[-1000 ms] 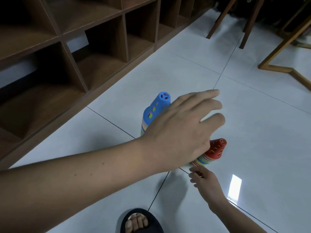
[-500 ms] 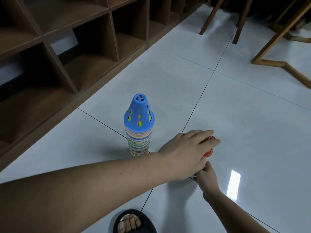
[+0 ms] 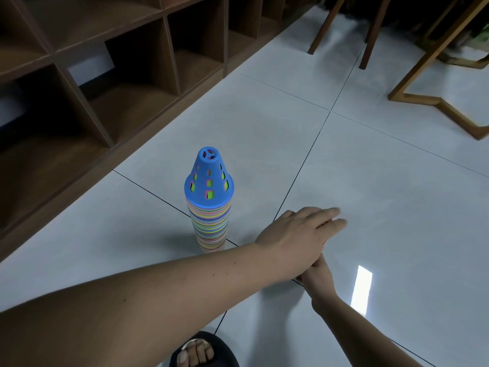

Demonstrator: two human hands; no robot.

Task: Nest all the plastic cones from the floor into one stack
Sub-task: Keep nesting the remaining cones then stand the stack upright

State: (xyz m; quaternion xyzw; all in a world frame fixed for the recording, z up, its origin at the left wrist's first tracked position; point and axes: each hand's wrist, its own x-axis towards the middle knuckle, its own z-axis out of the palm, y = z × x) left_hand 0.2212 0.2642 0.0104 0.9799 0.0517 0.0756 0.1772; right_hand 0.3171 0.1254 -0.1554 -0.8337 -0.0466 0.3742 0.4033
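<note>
Near the front edge of the pale tiled floor [image 3: 264, 144], past a foot in a black sandal [image 3: 197, 353], the left hand [image 3: 296, 235] lays its fingers [image 3: 322, 214] nearly straight and together over a red plastic cone [image 3: 329, 221], mostly hidden, while the right hand [image 3: 318, 274] lies beneath, its fingers covered, so I cannot tell their state. Such cones should be light, slick and springy, best taken low at the rim. Just beyond stands the tall blue-topped striped stack of plastic cones [image 3: 209, 202], likely tippy, with open floor running to the far wooden furniture legs [image 3: 326, 25].
</note>
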